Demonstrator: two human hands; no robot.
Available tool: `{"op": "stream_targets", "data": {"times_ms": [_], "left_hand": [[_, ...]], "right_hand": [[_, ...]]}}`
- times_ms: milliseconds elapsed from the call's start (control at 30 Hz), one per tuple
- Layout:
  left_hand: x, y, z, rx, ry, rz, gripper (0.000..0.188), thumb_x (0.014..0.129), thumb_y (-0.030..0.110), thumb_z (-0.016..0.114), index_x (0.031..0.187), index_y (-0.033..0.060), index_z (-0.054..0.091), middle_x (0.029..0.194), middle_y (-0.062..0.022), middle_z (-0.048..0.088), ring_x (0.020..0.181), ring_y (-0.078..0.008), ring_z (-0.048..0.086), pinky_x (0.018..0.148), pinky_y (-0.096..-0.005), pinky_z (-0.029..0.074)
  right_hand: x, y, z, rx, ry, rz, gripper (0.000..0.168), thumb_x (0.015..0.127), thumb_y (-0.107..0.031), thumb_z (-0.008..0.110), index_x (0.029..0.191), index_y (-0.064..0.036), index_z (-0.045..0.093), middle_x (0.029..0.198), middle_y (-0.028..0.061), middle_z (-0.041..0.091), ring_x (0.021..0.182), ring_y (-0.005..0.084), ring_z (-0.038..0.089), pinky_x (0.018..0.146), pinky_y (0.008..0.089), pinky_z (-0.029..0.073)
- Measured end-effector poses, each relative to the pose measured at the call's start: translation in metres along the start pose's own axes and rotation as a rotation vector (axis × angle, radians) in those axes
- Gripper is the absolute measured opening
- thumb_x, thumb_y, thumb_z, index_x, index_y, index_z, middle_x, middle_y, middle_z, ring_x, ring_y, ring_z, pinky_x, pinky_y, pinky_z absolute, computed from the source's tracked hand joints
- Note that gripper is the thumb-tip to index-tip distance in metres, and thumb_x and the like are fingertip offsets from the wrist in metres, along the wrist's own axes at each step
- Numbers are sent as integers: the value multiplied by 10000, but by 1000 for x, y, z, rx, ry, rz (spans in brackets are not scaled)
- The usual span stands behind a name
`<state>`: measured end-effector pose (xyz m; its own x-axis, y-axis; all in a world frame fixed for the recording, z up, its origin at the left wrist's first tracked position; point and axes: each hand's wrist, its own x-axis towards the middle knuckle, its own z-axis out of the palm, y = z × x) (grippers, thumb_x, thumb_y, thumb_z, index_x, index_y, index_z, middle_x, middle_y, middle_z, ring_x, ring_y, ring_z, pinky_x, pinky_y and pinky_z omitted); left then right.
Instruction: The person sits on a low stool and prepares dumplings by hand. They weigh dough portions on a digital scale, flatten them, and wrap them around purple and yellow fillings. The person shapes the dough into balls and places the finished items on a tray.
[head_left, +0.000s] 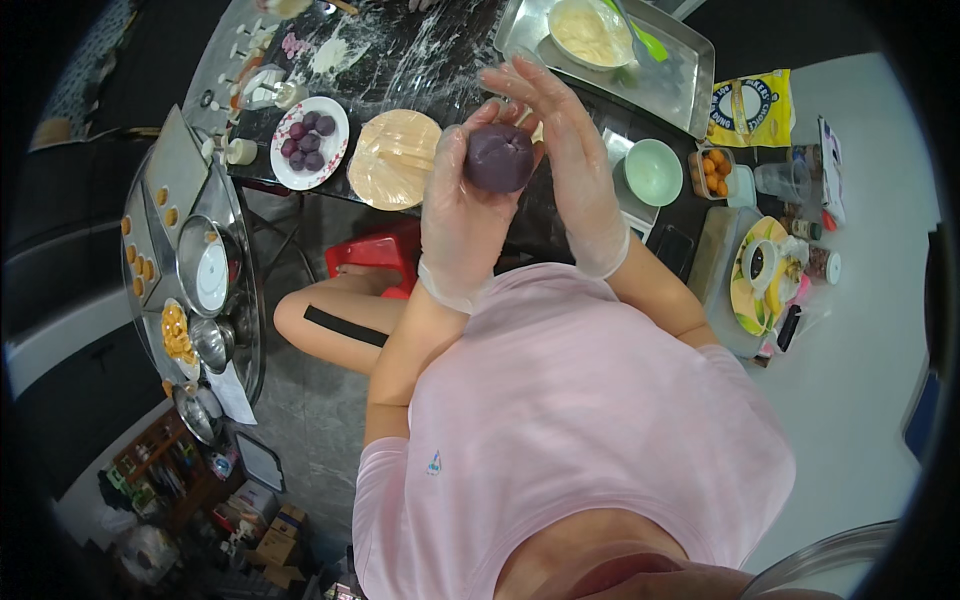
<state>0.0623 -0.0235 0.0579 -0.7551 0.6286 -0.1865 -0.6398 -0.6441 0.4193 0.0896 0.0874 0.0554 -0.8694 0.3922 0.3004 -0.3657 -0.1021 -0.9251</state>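
Note:
A dark purple ball (499, 158), smooth with creases meeting near its top, rests in my left hand (466, 214). Clear plastic gloves cover both hands. My left palm is turned up, and its thumb and fingers curve around the ball. Just to the right, my right hand (576, 165) is raised with its fingers extended and leaning over towards the left hand's fingertips; whether it touches the ball cannot be told. Left of my hands lies a round, pale board or stack wrapped in plastic film (395, 159). Beyond it, a floral-rimmed plate (339, 156) carries several small purple balls (307, 140).
White flour smears the black table (442, 45). A metal tray (694, 82) holds a bowl of pale dough (590, 34) and a green spatula (651, 45). To the right are a mint bowl (653, 172) and a box of orange balls (711, 172). A red stool (375, 251) stands below.

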Motion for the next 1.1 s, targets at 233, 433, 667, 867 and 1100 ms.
{"op": "stream_targets", "data": {"times_ms": [233,433,667,867,1100], "left_hand": [[-14,14,13,210,16,-69,532,1034,402,302,1414,32,341,1358,-109,464,1262,-228,464,1081,-385,356],[-7,12,1,199,13,0,420,1029,314,346,1306,21,460,1259,-106,529,1189,-208,511,1011,-364,418],[-6,13,-3,69,-68,32,381,1027,296,328,1269,43,477,1219,-84,534,1161,-204,515,1020,-396,414],[-9,6,2,239,24,28,380,1030,287,340,1295,44,462,1241,-92,540,1168,-224,530,1041,-396,391],[-16,9,6,363,11,64,426,1027,291,325,1357,39,420,1328,-125,499,1259,-236,473,1060,-411,376]], "right_hand": [[12,1,-1,-267,-270,-261,425,871,-145,604,1280,-44,545,1178,117,643,1036,281,640,1104,459,288],[4,-11,0,-766,-238,-332,472,861,-252,603,1292,-71,542,1263,109,605,1290,337,476,1110,600,161],[5,-2,-6,-398,-239,-293,312,889,-120,555,1194,-82,613,1152,107,660,1134,320,597,1063,553,321],[2,3,2,-539,-232,-287,335,928,-187,531,1243,-85,584,1218,116,634,1164,302,583,1096,557,265],[0,-10,-11,-242,-189,-130,428,902,-251,599,1282,-59,551,1203,126,628,1222,298,534,1082,509,296]]}}
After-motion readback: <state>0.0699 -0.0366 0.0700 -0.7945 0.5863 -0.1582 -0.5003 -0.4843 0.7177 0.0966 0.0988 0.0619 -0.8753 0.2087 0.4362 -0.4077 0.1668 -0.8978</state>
